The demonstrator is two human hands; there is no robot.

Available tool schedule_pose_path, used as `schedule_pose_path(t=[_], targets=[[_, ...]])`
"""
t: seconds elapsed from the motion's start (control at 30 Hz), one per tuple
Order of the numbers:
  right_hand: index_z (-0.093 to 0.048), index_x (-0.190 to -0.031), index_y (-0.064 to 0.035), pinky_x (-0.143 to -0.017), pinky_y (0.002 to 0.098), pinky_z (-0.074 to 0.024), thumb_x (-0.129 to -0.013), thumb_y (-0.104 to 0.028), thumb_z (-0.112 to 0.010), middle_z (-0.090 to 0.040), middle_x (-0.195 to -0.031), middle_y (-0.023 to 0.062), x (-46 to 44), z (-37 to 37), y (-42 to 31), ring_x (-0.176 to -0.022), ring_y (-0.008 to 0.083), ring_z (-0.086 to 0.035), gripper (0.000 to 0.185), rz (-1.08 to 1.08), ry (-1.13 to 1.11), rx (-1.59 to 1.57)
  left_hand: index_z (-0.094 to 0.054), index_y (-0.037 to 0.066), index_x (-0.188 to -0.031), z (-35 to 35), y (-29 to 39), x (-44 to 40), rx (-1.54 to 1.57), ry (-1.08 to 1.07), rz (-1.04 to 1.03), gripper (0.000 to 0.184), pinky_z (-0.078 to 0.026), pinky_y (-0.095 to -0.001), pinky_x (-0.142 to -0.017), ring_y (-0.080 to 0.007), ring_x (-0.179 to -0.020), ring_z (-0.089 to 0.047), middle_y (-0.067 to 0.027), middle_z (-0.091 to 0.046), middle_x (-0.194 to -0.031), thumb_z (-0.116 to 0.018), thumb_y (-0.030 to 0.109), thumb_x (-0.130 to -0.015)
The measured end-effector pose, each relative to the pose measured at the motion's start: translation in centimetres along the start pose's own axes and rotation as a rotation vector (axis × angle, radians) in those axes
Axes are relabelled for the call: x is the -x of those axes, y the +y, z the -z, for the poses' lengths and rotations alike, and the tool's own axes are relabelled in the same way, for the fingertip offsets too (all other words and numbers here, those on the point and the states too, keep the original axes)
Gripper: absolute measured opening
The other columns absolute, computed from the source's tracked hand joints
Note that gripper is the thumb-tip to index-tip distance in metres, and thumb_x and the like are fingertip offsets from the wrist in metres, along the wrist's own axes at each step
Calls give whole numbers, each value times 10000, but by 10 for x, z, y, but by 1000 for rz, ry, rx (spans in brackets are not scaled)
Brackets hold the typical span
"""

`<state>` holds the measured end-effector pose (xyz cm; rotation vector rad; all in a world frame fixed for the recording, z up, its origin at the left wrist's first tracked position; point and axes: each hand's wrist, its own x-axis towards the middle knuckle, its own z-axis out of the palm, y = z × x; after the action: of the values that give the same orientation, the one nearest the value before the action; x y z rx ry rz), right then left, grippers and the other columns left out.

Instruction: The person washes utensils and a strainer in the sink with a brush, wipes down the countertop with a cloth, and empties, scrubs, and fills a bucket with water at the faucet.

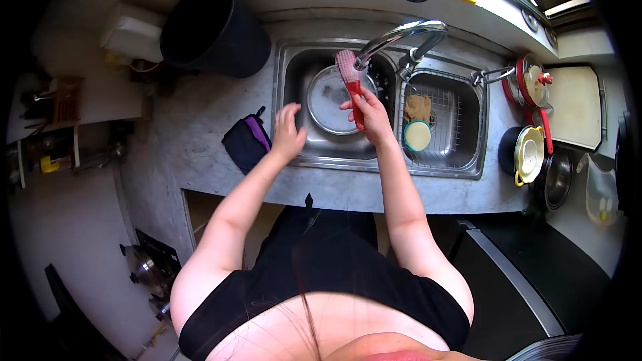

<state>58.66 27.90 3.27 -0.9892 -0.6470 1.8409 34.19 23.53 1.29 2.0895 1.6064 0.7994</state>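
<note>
Here's the steel sink under me, and its front rim [334,162] runs close along the desk [321,187] on my side. In the left basin [291,87] there's a strip of bare metal to the left of the round pan [326,103], which sits flat and takes up much of the floor. Behind, the tap [401,32] arches in from the right, its spout ending right beside my work. On the divider's far side, the right basin [468,127] holds a wire rack, a brown cloth [418,105] and a round teal-rimmed thing [417,136]. The black bucket [214,30] bounds the room at back left; a dark-and-purple pouch [247,142] lies near my left wrist.

And the red brush [352,87]? Right in my grip — above the pan, bristle head up and away from me, just beside the spout. My right hand [374,119] has its fingers closed around the lower handle, pinching it firmly. My left hand [289,140] hovers by the basin's near-left corner — fingers loosely curved, a little spread, apart from brush and pan.
</note>
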Motion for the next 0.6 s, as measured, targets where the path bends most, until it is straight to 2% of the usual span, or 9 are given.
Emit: schedule_pose_path(t=[0.17,0.23,0.3,0.33,0.4,0.43,0.47,0.5,0.6], targets=[[-478,-1293,-53,-553,181,-414,-990,-217,-485,-646,-851,76,14,5,3,-617,77,-538,345,93,81,-108,-457,32,-1235,-12,-34,58,-226,-53,139,552,-293,-463,-1063,-390,-1237,-374,-193,-447,-1285,-608,70,-706],[-479,-1295,-68,-552,175,-399,-991,-210,-487,-607,-835,45,20,17,14,-625,66,-513,337,186,181,-82,-438,36,-1283,-8,-51,65,-444,43,156,605,-262,-504,-1070,-414,-1266,-341,-220,-410,-1334,-638,128,-720],[-477,-1301,-93,-538,168,-375,-992,-191,-484,-548,-804,4,30,43,22,-618,54,-475,324,300,345,50,-393,15,-1337,-2,-73,63,-498,170,244,649,-241,-522,-1077,-432,-1281,-321,-242,-380,-1379,-645,205,-770],[-490,-1291,-67,-630,200,-420,-991,-172,-490,-580,-952,8,37,68,22,-732,60,-496,317,377,408,190,-354,65,-1391,-3,-90,63,-462,240,303,700,-246,-560,-1058,-429,-1315,-298,-222,-344,-1433,-633,267,-782],[-475,-1295,-28,-867,276,-448,-982,-112,-481,-578,-1125,70,42,114,13,-982,133,-549,324,590,710,425,-283,71,-1439,-12,-122,68,-452,211,596,731,-223,-556,-1082,-444,-1362,-233,-236,-265,-1484,-578,368,-840],[-495,-1293,-43,-890,319,-451,-968,-112,-495,-595,-1160,121,46,128,-5,-1033,194,-575,333,599,815,542,-264,83,-1454,-18,-131,68,-433,197,713,735,-215,-553,-1091,-447,-1376,-209,-239,-231,-1502,-553,404,-859],[-529,-1283,-86,-874,357,-462,-951,-128,-513,-610,-1126,151,43,149,-19,-1007,260,-594,336,626,931,914,-258,102,-1462,-19,-120,60,-533,109,747,731,-208,-551,-1098,-442,-1385,-194,-234,-212,-1511,-536,421,-867],[-553,-1281,-151,-846,402,-472,-938,-205,-530,-614,-1054,168,39,165,-28,-964,327,-599,349,535,977,1079,-253,121,-1469,-17,-109,55,-635,21,782,726,-200,-548,-1105,-437,-1393,-179,-230,-193,-1521,-520,439,-874],[-576,-1251,-208,-798,460,-488,-933,-307,-527,-603,-964,168,-8,202,-37,-899,369,-612,338,319,959,1258,-274,134,-1465,-17,-106,55,-622,20,794,699,-205,-542,-1104,-407,-1403,-174,-194,-202,-1528,-510,438,-882]])
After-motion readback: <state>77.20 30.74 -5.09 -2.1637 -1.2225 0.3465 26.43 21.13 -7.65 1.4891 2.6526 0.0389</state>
